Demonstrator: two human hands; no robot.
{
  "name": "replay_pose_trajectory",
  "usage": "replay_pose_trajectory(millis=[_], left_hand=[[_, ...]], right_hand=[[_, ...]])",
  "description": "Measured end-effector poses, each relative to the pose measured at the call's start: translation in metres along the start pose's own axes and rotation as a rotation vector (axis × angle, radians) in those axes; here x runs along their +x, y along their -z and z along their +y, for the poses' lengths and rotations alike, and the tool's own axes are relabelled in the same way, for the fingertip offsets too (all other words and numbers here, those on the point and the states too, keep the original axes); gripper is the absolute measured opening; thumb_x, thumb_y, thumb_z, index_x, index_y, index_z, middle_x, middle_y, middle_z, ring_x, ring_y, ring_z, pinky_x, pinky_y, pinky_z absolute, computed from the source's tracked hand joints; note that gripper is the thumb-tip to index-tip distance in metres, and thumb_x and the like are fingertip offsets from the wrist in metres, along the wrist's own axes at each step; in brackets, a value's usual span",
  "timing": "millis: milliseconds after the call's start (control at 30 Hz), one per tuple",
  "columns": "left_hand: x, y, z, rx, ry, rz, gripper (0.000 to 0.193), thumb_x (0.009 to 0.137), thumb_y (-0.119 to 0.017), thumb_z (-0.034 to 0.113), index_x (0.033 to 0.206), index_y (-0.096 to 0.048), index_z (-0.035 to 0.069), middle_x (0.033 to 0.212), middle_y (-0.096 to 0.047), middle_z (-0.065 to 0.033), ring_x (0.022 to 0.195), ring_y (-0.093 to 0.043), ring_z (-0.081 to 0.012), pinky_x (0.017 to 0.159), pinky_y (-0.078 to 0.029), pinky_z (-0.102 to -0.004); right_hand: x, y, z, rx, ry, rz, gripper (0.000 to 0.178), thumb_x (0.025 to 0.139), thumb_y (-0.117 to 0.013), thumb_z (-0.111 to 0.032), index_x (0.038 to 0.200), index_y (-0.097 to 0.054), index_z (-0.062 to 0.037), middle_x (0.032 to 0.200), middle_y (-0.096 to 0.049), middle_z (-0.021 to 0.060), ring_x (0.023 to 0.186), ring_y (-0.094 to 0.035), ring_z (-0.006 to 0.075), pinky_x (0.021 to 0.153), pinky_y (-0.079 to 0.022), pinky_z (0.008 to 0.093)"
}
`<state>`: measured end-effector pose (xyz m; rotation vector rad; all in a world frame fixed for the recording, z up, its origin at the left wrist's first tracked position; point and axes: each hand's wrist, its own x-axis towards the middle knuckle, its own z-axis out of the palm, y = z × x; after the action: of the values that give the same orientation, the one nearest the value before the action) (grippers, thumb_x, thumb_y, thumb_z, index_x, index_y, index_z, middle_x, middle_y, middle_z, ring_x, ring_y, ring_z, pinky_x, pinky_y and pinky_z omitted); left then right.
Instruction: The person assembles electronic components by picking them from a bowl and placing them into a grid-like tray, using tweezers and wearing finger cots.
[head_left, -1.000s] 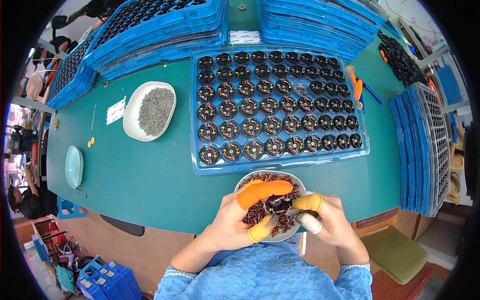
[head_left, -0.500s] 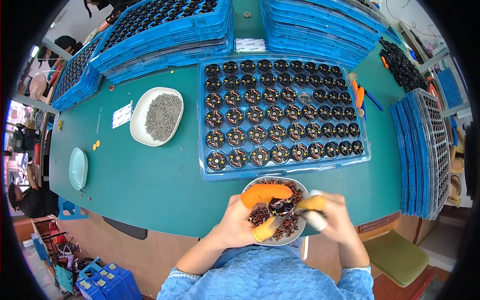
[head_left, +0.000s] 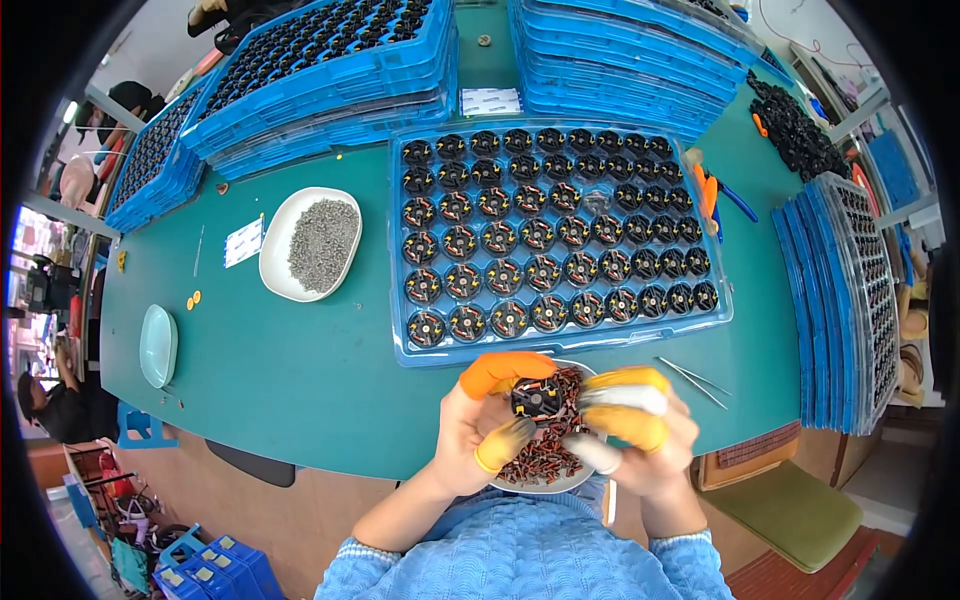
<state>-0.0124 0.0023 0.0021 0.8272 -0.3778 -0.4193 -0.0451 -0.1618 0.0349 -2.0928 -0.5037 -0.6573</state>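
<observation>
Holding a round black component (head_left: 535,399) in our left hand (head_left: 462,430), we keep it pinched between a forefinger in an orange cover (head_left: 500,370) and a thumb in a yellow one. The component sits at the fingertips, to the right of the palm, its inner face turned up toward us, above the upper left part of a pale bowl (head_left: 548,489) full of small red-brown and black parts (head_left: 540,464).

Our right hand (head_left: 652,440) is just to the right of the component, its fingers in yellow and white covers bent over the bowl's right side, the white-covered thumb lower. It is blurred, so we cannot tell whether anything is between the tips.

Metal tweezers (head_left: 693,382) lie on the green table (head_left: 300,400) beyond that hand, on the right. In front of us, past the bowl, is a blue tray (head_left: 470,352) with rows of similar round components (head_left: 501,276). Farther left, a white dish (head_left: 274,276) holds small grey pieces (head_left: 325,245).
</observation>
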Motion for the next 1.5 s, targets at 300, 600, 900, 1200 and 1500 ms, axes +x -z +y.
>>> replay_pose_trajectory(millis=[300,600,900,1200,1500], left_hand=[[0.001,0.000,0.005,0.236,-0.073,-0.023,0.039,0.072,-0.055,-0.003,0.109,-0.044,-0.002,0.108,-0.049,-0.0117,0.101,-0.047,-0.0182,0.088,-0.036,-0.0319],[0.003,0.005,0.005,0.269,-0.079,-0.070,0.037,0.072,-0.055,-0.005,0.108,-0.045,-0.001,0.107,-0.049,-0.0109,0.099,-0.049,-0.0183,0.088,-0.037,-0.0320],[0.004,-0.008,-0.007,-0.128,0.020,0.051,0.039,0.075,-0.057,0.003,0.111,-0.043,0.001,0.106,-0.051,-0.0103,0.101,-0.048,-0.0179,0.089,-0.035,-0.0322],[0.002,-0.007,-0.006,0.041,-0.036,0.078,0.039,0.076,-0.056,0.000,0.113,-0.042,0.000,0.108,-0.050,-0.0100,0.102,-0.047,-0.0173,0.089,-0.035,-0.0323],[0.002,-0.006,-0.005,0.134,-0.048,0.022,0.039,0.077,-0.053,-0.003,0.115,-0.041,0.000,0.109,-0.049,-0.0099,0.102,-0.047,-0.0174,0.090,-0.036,-0.0328]], right_hand=[[0.004,-0.015,0.000,-0.003,0.039,0.004,0.023,0.054,-0.072,-0.004,0.072,-0.059,-0.0008,0.076,-0.060,0.0110,0.068,-0.060,0.0249,0.057,-0.048,0.0302],[0.010,-0.015,0.002,-0.057,0.066,-0.006,0.018,0.058,-0.070,-0.005,0.072,-0.058,-0.0018,0.073,-0.059,0.0089,0.060,-0.057,0.0227,0.054,-0.045,0.0309],[-0.007,-0.022,0.016,0.126,0.061,0.068,0.021,0.058,-0.069,-0.004,0.077,-0.060,-0.0040,0.075,-0.056,0.0059,0.057,-0.053,0.0191,0.052,-0.040,0.0293],[-0.010,-0.028,0.012,0.240,-0.057,0.151,0.019,0.061,-0.068,-0.001,0.077,-0.058,-0.0002,0.073,-0.057,0.0085,0.058,-0.053,0.0199,0.051,-0.041,0.0277],[-0.004,-0.015,0.003,0.306,-0.259,0.082,0.015,0.062,-0.064,0.002,0.075,-0.057,0.0004,0.070,-0.057,0.0087,0.060,-0.055,0.0192,0.054,-0.043,0.0270]])
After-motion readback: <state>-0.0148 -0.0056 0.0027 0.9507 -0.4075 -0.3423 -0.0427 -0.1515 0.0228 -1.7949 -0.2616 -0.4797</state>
